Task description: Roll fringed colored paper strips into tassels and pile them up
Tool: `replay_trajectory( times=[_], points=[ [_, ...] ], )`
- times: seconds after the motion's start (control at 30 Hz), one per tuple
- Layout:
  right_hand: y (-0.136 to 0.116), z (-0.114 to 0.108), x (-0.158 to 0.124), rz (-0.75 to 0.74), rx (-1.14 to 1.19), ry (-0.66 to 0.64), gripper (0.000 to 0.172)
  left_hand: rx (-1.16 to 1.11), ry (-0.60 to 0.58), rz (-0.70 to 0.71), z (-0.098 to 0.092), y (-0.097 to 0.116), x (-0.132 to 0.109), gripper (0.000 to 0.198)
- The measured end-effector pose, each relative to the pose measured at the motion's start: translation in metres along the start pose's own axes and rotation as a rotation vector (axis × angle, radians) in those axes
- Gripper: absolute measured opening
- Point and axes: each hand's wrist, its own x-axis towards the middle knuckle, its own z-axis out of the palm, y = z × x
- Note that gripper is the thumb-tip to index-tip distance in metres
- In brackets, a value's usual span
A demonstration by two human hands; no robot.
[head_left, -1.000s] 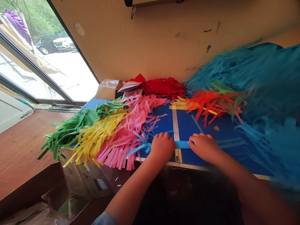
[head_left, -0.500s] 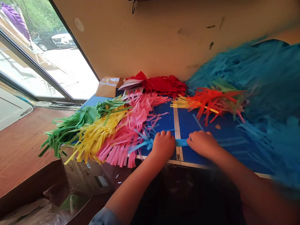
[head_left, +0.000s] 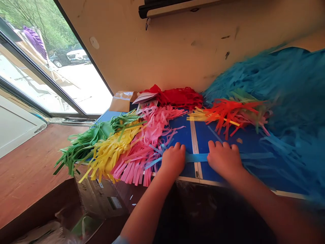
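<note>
Clasping strip (head_left: pixel 196 158) with left hand (head_left: pixel 174 159) and right hand (head_left: pixel 224 156), both curled over it; straight span bridging gap between, over table (head_left: pixel 184 135). Splaying out past left hand: blue ends (head_left: pixel 154 164). Farther left: pink fringe (head_left: pixel 149 135), yellow fringe (head_left: pixel 111 149), green fringe (head_left: pixel 101 132). Ahead of right hand: orange bundle (head_left: pixel 225 113); off to right, blue heap (head_left: pixel 279 81). Best to pull evenly, level both hands, hold strip flat without twist, avoid snagging pink fringe.

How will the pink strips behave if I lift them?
The pink strips look floppy: their front ends droop over the edge of the table. They are probably light, since each looks thin and ribbon-like. Lifting might drag some yellow strips, which lie against them.
</note>
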Motion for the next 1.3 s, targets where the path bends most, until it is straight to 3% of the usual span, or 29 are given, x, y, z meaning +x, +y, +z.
replay_trajectory(
  times=[0.1, 0.2, 0.3, 0.37, 0.43, 0.5, 0.6, 0.77, 0.93, 1.1, 1.2, 1.3],
  points=[
    [0.004, 0.002, 0.001, -0.014, 0.002, 0.026, 0.030, 0.016, -0.021, -0.002, -0.004, -0.014, -0.006, 0.026],
    [0.004, 0.004, 0.004, -0.017, 0.039, 0.022, 0.030, 0.019, 0.016, -0.002, -0.013, -0.014, -0.017, 0.026],
    [0.003, 0.005, 0.006, -0.029, 0.086, -0.006, 0.030, -0.085, 0.269, -0.077, -0.020, 0.007, -0.028, 0.035],
    [0.003, 0.006, 0.007, -0.038, 0.106, -0.016, 0.029, -0.202, 0.392, -0.019, -0.016, 0.029, -0.033, 0.049],
    [0.004, 0.007, 0.007, -0.054, 0.127, -0.025, 0.027, -0.292, 0.322, 0.248, -0.005, 0.052, -0.033, 0.067],
    [0.007, 0.009, 0.007, -0.075, 0.176, -0.036, 0.025, -0.356, 0.215, 0.323, 0.006, 0.068, -0.030, 0.084],
    [0.010, 0.012, 0.009, -0.102, 0.233, -0.042, 0.024, -0.383, 0.084, 0.249, 0.017, 0.074, -0.027, 0.090],
    [0.010, 0.017, 0.012, -0.079, 0.221, -0.037, 0.030, -0.278, -0.012, 0.164, 0.013, 0.051, -0.034, 0.081],
    [0.009, 0.018, 0.014, -0.088, 0.236, -0.046, 0.028, -0.207, -0.031, 0.086, 0.008, 0.029, -0.042, 0.066],
    [0.028, 0.025, 0.019, -0.066, 0.258, -0.050, 0.024, -0.214, -0.028, 0.108, 0.008, 0.025, -0.044, 0.070],
    [0.049, 0.030, 0.018, -0.030, 0.239, 0.026, 0.022, -0.198, -0.009, 0.120, 0.011, 0.025, -0.043, 0.075],
    [0.056, 0.028, 0.006, 0.047, 0.292, 0.240, 0.027, -0.173, 0.019, 0.131, 0.016, 0.025, -0.043, 0.077]
  ],
)
